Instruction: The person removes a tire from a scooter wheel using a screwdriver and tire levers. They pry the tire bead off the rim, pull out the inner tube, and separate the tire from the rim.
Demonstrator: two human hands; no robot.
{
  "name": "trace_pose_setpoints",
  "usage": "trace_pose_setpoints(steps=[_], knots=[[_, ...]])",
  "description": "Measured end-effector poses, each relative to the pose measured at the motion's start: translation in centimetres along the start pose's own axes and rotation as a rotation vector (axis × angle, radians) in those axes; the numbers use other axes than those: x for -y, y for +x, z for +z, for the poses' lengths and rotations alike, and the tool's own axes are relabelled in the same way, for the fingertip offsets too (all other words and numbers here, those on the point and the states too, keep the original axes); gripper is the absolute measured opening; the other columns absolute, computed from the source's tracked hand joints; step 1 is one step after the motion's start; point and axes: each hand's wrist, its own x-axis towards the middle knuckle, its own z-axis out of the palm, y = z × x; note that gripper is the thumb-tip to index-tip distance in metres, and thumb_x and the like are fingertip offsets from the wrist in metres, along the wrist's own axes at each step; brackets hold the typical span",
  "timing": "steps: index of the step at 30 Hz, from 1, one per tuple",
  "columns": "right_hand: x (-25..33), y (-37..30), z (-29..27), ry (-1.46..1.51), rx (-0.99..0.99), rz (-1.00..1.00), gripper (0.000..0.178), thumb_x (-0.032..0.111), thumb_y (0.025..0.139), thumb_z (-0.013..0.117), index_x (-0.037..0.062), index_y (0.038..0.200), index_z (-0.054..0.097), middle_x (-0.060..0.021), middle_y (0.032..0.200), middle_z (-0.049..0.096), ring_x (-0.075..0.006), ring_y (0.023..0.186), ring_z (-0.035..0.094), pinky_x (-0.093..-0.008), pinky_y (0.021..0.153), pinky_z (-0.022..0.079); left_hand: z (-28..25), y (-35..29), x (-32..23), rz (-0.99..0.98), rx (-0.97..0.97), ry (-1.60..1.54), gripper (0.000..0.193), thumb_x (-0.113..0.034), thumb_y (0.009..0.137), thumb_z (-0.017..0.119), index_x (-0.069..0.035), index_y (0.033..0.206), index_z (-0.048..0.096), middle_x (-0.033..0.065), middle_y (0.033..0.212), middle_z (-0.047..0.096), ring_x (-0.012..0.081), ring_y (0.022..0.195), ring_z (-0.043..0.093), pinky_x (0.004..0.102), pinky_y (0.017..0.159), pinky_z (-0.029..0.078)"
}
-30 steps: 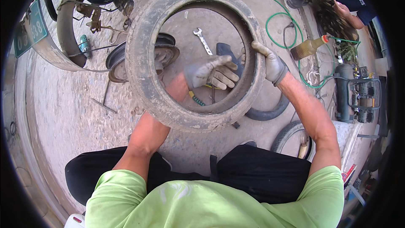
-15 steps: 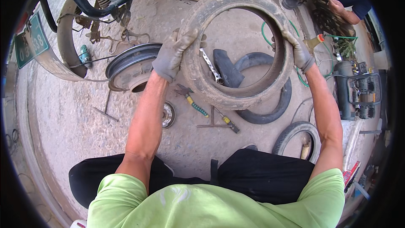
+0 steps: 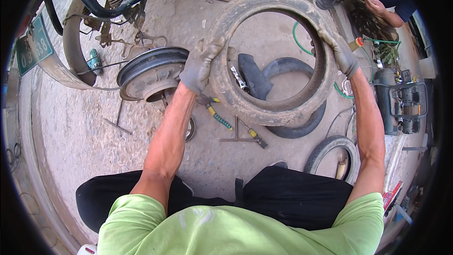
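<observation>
I hold a worn, dusty tyre (image 3: 264,113) up in front of me, tilted, with its opening toward me. My left hand (image 3: 203,63), in a grey work glove, is closed round its left side. My right hand (image 3: 340,53), gloved alike, grips its right side, with some fingertips showing inside the opening. Through and below the tyre I see a black inner tube (image 3: 309,130) on the ground and part of a silver wrench (image 3: 239,79). Close to my left forearm lies a wheel rim with a hub (image 3: 153,73).
Pliers with yellow-green handles (image 3: 219,117), a yellow-and-black tool (image 3: 257,138) and a T-handled bar (image 3: 235,140) lie below the tyre. A smaller tyre (image 3: 321,155) and an air compressor (image 3: 388,104) are at right. A motorcycle (image 3: 92,4) stands far left; another person (image 3: 382,0) is far right.
Both hands have moved the tyre a little to the right. More of the wheel rim and its hub shows beside my left arm, while less of the wrench shows.
</observation>
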Motion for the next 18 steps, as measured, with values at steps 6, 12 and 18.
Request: trace_pose_setpoints(steps=[6,12,18], knots=[[4.5,-0.6,0.9,-0.23,0.011,-0.106,0.044,0.038,0.105,0.072,0.0004,0.125,0.066,-0.0042,0.102,0.071,-0.0103,0.086,0.067,-0.0273,0.077,0.055,-0.2,2.2,-1.3,0.171,-0.083,0.354,0.057,-0.042,0.098,0.079,0.007,0.125,0.067,0.016,0.113,0.075,0.0241,0.099,0.076,0.038,0.086,0.062],[8.9,-1.6,3.9,-0.412,-0.028,-0.256,0.068,0.04,0.092,0.086,-0.0053,0.139,0.064,-0.0086,0.103,0.076,-0.0114,0.091,0.07,-0.0285,0.083,0.057,0.8,5.8,-6.0,0.478,-0.015,1.041,0.079,-0.047,0.087,0.083,0.006,0.141,0.061,0.0182,0.116,0.077,0.0289,0.107,0.074,0.0404,0.097,0.059],[9.2,-2.4,7.2,-0.729,-0.041,-0.465,0.081,0.045,0.083,0.09,-0.0051,0.141,0.064,-0.0183,0.118,0.077,-0.0258,0.11,0.074,-0.0376,0.099,0.056,10.6,4.6,-10.0,0.672,0.271,1.52,0.075,-0.048,0.08,0.088,0.0,0.135,0.069,0.0218,0.122,0.076,0.0358,0.113,0.075,0.0441,0.1,0.059]])
